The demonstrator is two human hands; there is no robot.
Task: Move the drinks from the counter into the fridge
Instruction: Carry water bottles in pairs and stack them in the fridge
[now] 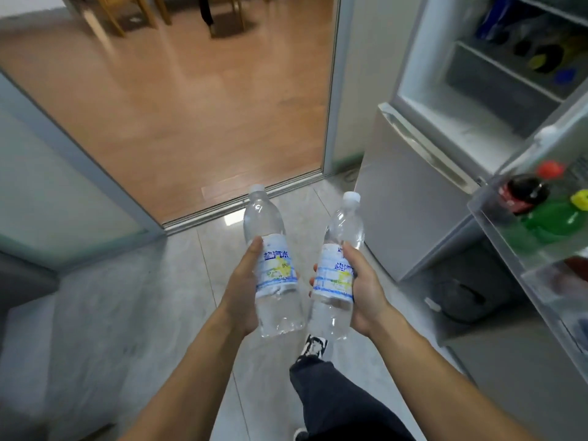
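I carry two clear plastic bottles with white caps and white-blue-yellow labels. My left hand (243,288) grips the left bottle (270,246) round its label. My right hand (366,288) grips the right bottle (342,249) the same way. Both bottles are held upright, tilted slightly, over the grey tiled floor. The fridge (423,100) stands open at the right, its shelves holding dark and coloured items. Its open door (541,249) at the far right carries a dark cola bottle (521,192) with a red cap and a green bottle (553,218) with a yellow cap.
A doorway with a sliding-door track (241,198) opens ahead onto a wooden floor with chair legs far off. A frosted glass panel (47,186) stands at the left. A dark bag (458,297) lies on the floor below the fridge door. My leg and shoe (315,345) are below.
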